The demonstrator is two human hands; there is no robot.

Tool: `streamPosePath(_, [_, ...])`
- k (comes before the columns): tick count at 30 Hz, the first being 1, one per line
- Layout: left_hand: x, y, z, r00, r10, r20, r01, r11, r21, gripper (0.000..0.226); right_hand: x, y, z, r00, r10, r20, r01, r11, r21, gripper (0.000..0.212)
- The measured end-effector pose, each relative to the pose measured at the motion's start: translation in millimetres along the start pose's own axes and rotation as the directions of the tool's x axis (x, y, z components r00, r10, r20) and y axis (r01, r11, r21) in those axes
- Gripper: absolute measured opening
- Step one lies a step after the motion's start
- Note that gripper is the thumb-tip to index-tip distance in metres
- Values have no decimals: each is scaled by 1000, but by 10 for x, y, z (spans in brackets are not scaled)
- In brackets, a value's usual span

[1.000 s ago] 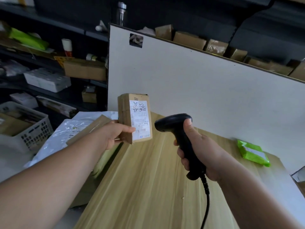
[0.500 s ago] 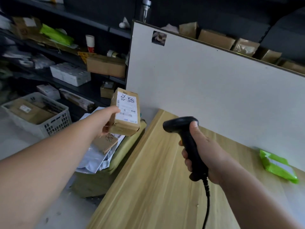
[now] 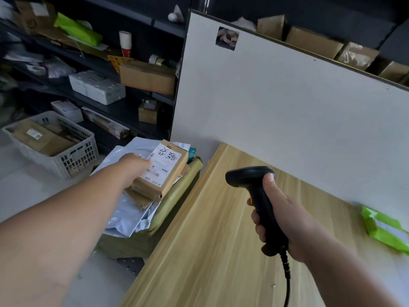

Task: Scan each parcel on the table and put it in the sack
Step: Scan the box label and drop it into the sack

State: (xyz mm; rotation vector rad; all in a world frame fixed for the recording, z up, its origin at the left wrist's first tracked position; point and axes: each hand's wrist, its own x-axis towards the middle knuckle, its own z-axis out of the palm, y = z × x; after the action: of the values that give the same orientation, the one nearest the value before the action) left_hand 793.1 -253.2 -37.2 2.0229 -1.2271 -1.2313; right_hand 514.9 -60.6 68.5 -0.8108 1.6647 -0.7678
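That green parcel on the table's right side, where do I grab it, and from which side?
Probably take the green parcel by its left edge, from the left: it lies flat on the table, that edge faces bare wood, and the white board stands behind it.

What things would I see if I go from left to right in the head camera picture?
white basket → brown parcel → black scanner → green parcel

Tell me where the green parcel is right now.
In the head view, the green parcel lies on the table at the far right, close to the white board and to the right of the right hand holding the scanner.
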Motion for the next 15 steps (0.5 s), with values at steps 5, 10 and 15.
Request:
streamPosePath(5, [-19, -32, 62, 999, 33, -41, -31, 998, 59, 65, 50, 12, -16, 1000, -10, 2, 10, 1000, -7, 96])
streamPosePath(10, [-311, 182, 196, 917, 374, -143, -258, 825, 504, 63, 29, 81, -156, 999, 20, -31, -19, 1000, 24, 88])
streamPosePath(15, [-836, 514, 836, 693, 707, 143, -669, 555, 495, 57, -116, 272, -581, 989, 55, -138, -44, 996, 79, 82])
